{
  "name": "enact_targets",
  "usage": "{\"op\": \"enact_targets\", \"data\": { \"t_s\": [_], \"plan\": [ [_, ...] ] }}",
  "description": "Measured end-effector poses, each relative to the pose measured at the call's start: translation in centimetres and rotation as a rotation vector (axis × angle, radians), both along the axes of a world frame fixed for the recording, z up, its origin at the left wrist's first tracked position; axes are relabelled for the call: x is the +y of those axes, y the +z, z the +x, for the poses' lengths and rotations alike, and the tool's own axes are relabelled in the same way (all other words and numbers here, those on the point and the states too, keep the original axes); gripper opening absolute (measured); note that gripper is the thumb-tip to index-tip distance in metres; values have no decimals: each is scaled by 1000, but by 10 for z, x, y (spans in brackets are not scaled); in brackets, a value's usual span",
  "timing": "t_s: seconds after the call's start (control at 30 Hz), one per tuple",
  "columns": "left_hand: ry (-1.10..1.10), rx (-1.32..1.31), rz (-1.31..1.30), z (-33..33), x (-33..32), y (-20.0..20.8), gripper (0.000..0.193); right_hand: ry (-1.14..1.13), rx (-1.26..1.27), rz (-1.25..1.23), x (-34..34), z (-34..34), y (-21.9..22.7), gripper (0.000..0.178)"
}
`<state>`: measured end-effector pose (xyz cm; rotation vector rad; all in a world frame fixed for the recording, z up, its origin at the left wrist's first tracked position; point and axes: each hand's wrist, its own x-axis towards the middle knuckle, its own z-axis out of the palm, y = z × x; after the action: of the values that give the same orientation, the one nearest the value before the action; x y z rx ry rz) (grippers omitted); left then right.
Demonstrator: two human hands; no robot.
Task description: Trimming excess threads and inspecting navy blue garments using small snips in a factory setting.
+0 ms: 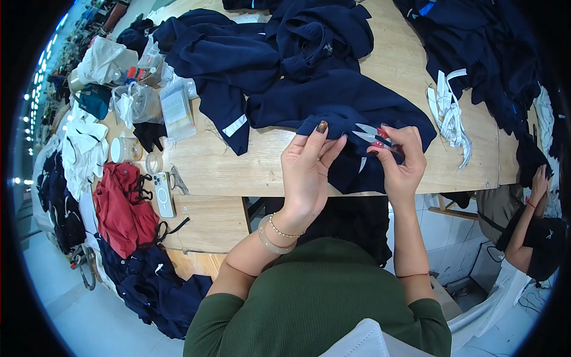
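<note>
A navy blue garment (357,95) lies across the table in front of me, its near part hanging over the front edge. My left hand (309,160) pinches a fold of its cloth between thumb and fingers. In my right hand (401,154) is a small pair of thread snips (372,135) with red grips. The blades point left, parted, close beside the pinched fold. Whether they touch the cloth or a thread is too small to tell. A white label (235,125) shows on a sleeve to the left.
More navy garments (488,47) lie at the right, beside white fabric strips (449,116). Leftward are plastic bags (176,110), a clear jar (124,149), a phone (163,194) and a red cloth bag (124,205). Another person (529,232) works at the far right.
</note>
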<state>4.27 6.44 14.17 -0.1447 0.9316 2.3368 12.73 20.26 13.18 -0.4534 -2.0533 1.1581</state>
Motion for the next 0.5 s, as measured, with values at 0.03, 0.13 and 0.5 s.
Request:
{"op": "enact_targets", "data": {
  "t_s": [0.03, 0.13, 0.5],
  "plan": [
    [-2, -3, 0, 0, 0, 1, 15, 17, 8, 73, 1, 0, -2, 32],
    [3, -19, -16, 1, 2, 5, 13, 31, 13, 181, -2, -3, -1, 33],
    [-36, 18, -32, 3, -4, 1, 18, 99, 24, -149, -16, -12, 7, 44]
  ]
}}
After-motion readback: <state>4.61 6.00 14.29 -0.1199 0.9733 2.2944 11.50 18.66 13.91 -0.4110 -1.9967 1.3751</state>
